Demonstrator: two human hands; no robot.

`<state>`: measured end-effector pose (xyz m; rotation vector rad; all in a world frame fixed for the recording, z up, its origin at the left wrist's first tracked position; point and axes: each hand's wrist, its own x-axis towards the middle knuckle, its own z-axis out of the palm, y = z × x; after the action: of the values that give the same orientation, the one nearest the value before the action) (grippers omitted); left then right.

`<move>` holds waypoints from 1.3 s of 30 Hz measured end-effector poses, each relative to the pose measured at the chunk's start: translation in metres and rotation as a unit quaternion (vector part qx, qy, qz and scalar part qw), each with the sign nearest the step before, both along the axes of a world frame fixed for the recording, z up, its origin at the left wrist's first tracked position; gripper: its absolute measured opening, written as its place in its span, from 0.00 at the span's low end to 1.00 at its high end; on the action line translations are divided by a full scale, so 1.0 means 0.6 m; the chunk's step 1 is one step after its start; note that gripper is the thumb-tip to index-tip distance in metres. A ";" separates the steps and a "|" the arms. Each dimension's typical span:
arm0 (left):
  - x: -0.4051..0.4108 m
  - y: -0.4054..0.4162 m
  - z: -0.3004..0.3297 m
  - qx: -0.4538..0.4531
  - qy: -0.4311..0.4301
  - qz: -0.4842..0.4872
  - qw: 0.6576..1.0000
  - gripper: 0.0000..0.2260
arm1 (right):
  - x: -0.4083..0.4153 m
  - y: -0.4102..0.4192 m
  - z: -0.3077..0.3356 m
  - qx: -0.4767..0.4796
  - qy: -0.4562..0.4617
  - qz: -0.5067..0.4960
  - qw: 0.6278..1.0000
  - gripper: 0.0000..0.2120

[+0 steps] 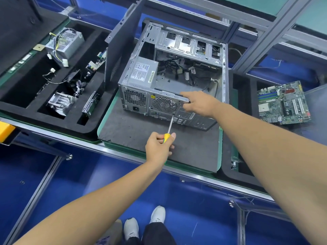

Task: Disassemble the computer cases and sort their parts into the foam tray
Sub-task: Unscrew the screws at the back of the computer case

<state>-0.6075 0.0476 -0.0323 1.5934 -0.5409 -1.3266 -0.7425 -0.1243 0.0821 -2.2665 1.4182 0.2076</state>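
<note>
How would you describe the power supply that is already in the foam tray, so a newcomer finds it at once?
Start at the black foam tray left of the open computer case. In the tray's far compartment lies a silver metal power supply with a perforated side and yellow and white wires hanging off it. The other power supply sits inside the case and shows a label.

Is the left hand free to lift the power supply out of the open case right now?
Probably not: the left hand grips the screwdriver, its tip at the rear panel of the case. The power supply lies exposed from above, but the hand is occupied.
</note>
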 end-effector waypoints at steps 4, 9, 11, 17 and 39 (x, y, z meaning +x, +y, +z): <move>-0.006 0.003 0.003 0.017 0.023 -0.029 0.999 0.16 | 0.002 0.000 0.000 0.000 -0.005 -0.005 1.000 0.33; -0.010 0.004 0.008 0.023 0.066 -0.061 0.996 0.20 | -0.001 0.000 -0.003 -0.008 -0.005 0.000 1.000 0.32; -0.007 0.001 0.010 0.029 0.100 -0.078 0.992 0.23 | -0.001 0.000 -0.004 -0.011 -0.007 -0.001 1.000 0.32; -0.003 -0.007 0.009 0.031 0.085 -0.088 0.992 0.16 | -0.001 0.001 0.000 -0.013 -0.004 0.001 1.000 0.31; 0.025 -0.005 0.006 0.029 0.054 -0.092 0.994 0.21 | 0.001 0.001 0.001 0.005 -0.001 0.001 1.000 0.34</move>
<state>-0.5927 0.0446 -0.0286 1.5366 -0.5986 -1.5698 -0.7419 -0.1235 0.0825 -2.2594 1.4111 0.2126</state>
